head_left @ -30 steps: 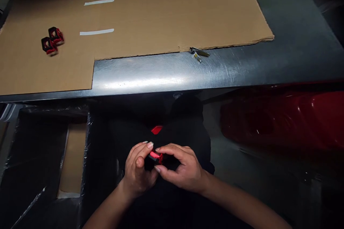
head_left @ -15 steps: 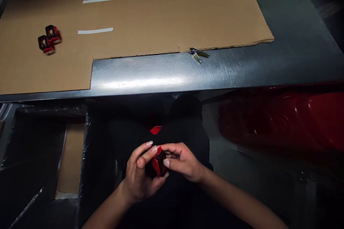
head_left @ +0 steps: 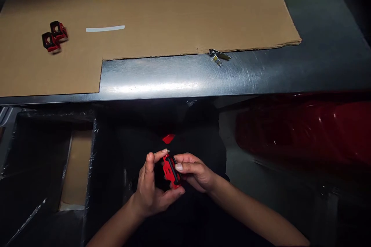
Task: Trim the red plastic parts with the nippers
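Both hands hold a small red-and-black plastic part (head_left: 171,171) above my lap. My left hand (head_left: 150,189) grips it between the thumb at its lower end and a fingertip at its upper end. From the right side, my right hand (head_left: 197,171) pinches the black rim with thumb and fingers. A flat red face with small slots is turned toward the left. Just beyond the hands, a loose red piece (head_left: 168,139) lies on the dark cloth over my lap.
Two red-and-black frame-like parts (head_left: 54,36) sit on the cardboard sheet (head_left: 174,15) at left. A nail clipper (head_left: 220,56) lies at the cardboard's edge on the metal table (head_left: 162,77). A plastic-lined black bin (head_left: 37,154) stands left; a glossy red object (head_left: 304,131) is at right.
The red-and-black part has been turned in the hands, so its slotted red face now shows. My left fingers have shifted on it. The view has moved slightly.
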A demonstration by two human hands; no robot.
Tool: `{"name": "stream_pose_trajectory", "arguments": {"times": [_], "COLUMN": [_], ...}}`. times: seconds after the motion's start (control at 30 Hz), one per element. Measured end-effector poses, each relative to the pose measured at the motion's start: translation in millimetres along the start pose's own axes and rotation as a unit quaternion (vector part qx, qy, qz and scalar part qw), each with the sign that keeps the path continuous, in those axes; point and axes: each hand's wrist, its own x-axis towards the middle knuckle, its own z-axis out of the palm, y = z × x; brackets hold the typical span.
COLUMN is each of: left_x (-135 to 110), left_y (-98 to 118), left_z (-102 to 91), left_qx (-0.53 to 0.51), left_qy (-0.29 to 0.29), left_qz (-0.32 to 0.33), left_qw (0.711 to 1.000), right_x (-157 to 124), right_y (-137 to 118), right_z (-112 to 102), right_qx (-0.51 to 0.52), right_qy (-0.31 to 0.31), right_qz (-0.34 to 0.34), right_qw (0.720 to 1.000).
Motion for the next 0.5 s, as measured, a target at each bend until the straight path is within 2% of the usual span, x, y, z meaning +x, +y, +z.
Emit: {"name": "stream_pose_trajectory", "arguments": {"times": [0.1, 0.17, 0.27, 0.33, 0.37, 0.4, 0.43, 0.5], "left_x": [-2.2, -2.1, 1.0, 3.8, 4.8, 5.3, 5.3, 4.0], "left_y": [-0.4, -1.0, -2.2, -2.6, -2.6, -2.3, -1.7, 0.3], "left_z": [-3.9, -7.9, -14.8, -19.0, -20.7, -21.9, -22.6, -22.1], "left_qx": [-0.054, -0.098, -0.141, -0.166, -0.185, -0.212, -0.246, -0.332], "left_qy": [-0.002, 0.026, 0.090, 0.093, 0.079, 0.056, 0.028, -0.038], "left_qz": [-0.041, -0.085, -0.185, -0.259, -0.290, -0.316, -0.338, -0.371], "left_qw": [0.998, 0.991, 0.968, 0.947, 0.936, 0.923, 0.908, 0.866], "right_x": [0.5, -0.4, -4.8, -8.9, -10.7, -12.1, -12.8, -12.6], "right_y": [0.2, -0.3, -1.8, -3.3, -4.0, -4.9, -5.6, -7.0], "right_z": [0.0, 0.5, 3.4, 7.4, 9.7, 12.0, 14.0, 16.6], "right_qx": [0.010, 0.002, -0.046, -0.130, -0.191, -0.261, -0.334, -0.456], "right_qy": [0.019, 0.040, 0.064, 0.086, 0.101, 0.117, 0.131, 0.143], "right_qz": [-0.012, -0.042, -0.092, -0.147, -0.189, -0.243, -0.306, -0.431], "right_qw": [1.000, 0.998, 0.993, 0.977, 0.958, 0.927, 0.882, 0.765]}}
